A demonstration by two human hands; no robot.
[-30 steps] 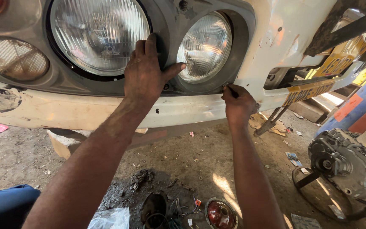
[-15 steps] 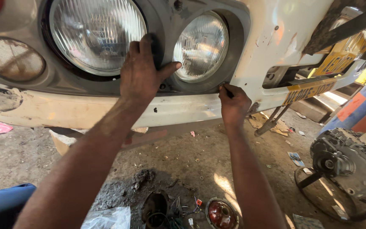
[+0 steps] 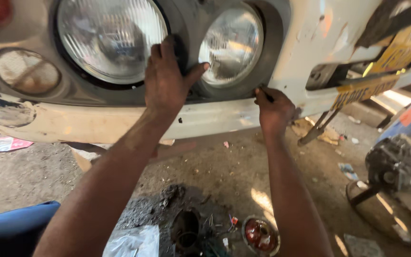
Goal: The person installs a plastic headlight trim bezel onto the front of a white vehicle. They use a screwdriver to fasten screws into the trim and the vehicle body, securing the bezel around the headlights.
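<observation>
The left hand [image 3: 167,81] lies flat and open against the grey headlamp surround [image 3: 186,28], palm pressed on the strip between the two lamps — fingers pointing up, thumb spread out to the right so that its tip touches the lower edge of the smaller round headlamp [image 3: 231,45]. Just to the left of its fingers sits the large round headlamp [image 3: 110,38], and further left, well apart, a small oval amber-tinted lamp [image 3: 26,70].

The right hand [image 3: 274,108] is closed around a thin dark tool [image 3: 262,93] (only its tip shows, so its kind cannot be told), and that tip meets the surround at the lower right rim of the smaller headlamp. Directly under both hands runs the worn cream bumper [image 3: 205,119].

Below the right forearm, on the dirt floor, lies a round red lamp part [image 3: 260,234] — beside it a dark ring-shaped piece [image 3: 185,228] and crumpled clear plastic [image 3: 132,242]. Off to the right of the right hand stands a grey engine-like unit [image 3: 403,176].
</observation>
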